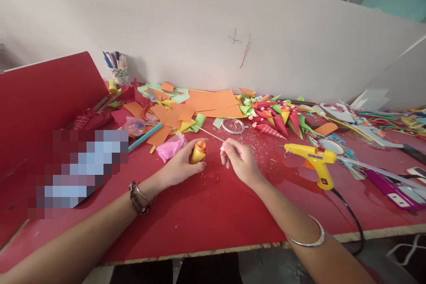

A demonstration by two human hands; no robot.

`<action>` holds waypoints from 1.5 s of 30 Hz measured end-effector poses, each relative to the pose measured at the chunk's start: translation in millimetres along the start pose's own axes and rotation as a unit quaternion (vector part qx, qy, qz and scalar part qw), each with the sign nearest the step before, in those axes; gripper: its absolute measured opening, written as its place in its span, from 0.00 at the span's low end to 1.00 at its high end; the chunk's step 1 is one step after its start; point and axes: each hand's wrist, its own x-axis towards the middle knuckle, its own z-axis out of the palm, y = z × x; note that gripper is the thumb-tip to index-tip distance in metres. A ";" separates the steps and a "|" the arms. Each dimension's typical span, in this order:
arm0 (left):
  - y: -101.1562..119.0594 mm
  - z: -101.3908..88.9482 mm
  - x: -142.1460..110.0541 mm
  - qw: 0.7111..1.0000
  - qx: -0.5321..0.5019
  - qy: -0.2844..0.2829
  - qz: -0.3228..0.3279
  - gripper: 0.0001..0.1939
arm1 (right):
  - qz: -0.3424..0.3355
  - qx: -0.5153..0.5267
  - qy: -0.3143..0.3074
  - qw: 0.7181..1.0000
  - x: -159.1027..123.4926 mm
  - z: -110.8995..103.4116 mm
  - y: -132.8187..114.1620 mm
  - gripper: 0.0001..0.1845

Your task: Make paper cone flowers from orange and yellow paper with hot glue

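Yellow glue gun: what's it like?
The glue gun is yellow and looks plastic. It lies on the red table, right of the right hand. Its thin tip points left; a pale stick pokes from its back. Its handle has a red switch and a black cord. No hand touches it.

I see bare table (213, 222) at near middle | glue gun (321, 159) and cord (350, 208) obstruct right | paper (213, 101) and cones (276, 117) crowd back.
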 end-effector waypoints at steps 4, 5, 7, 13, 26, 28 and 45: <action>3.3 -0.7 -0.1 0.999 -0.004 0.031 -0.011 0.29 | -0.004 -0.008 0.029 1.000 1.2 0.1 1.8 0.10; 4.0 -0.5 0.0 0.999 -0.018 0.030 -0.017 0.29 | -0.007 -0.012 0.037 0.999 1.7 0.4 2.4 0.09; 5.8 -0.2 -0.1 0.999 -0.039 0.024 -0.028 0.30 | -0.007 -0.005 0.044 0.999 2.4 1.1 3.4 0.09; 11.8 -0.3 -2.0 0.999 -0.021 -0.017 -0.034 0.19 | 0.026 0.087 0.026 0.996 4.2 2.5 1.9 0.10; 1.6 1.1 -1.7 0.996 0.077 0.039 0.038 0.24 | 0.044 0.110 0.045 0.992 5.6 -0.7 0.5 0.09; 0.8 1.7 -1.7 0.993 0.095 0.047 0.049 0.22 | 0.039 0.125 0.051 0.990 6.5 -0.3 0.1 0.08; 7.8 2.8 -4.3 0.986 0.145 0.035 0.067 0.13 | 0.056 0.113 0.072 0.989 6.9 -2.4 5.2 0.11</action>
